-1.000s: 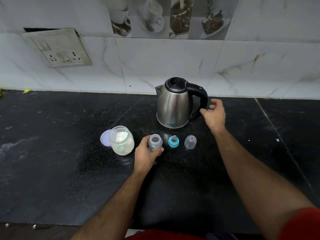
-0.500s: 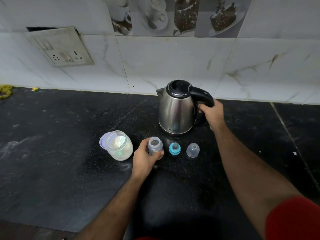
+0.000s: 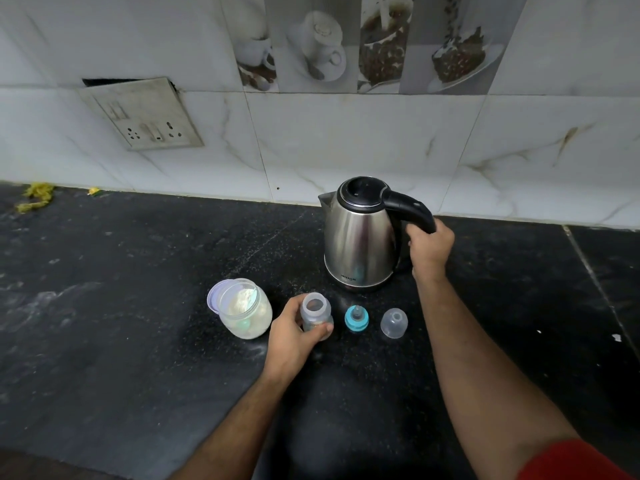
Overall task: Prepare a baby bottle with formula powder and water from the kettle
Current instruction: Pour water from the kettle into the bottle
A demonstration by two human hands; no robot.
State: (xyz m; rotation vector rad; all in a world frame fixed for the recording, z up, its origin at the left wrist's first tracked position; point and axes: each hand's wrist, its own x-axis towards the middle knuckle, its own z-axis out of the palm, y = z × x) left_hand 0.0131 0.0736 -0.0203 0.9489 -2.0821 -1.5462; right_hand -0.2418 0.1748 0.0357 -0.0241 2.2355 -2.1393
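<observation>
Right hand has now closed round kettle handle; left hand grips open bottle, pour likely next

home kitchen, black stone counter, marble-look wall tiles, coffee-picture tiles, kettle

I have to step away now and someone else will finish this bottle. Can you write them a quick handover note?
Left hand grips the open baby bottle, upright on the counter. Right hand grips the kettle by its handle; kettle not visibly lifted.
The open formula jar stands left of the bottle, its lid behind it. Teal nipple ring and clear cap lie right of the bottle.
Done: bottle and jar opened. Whether powder is in the bottle cannot be told.
Left: pour water, fit nipple and cap.
</observation>
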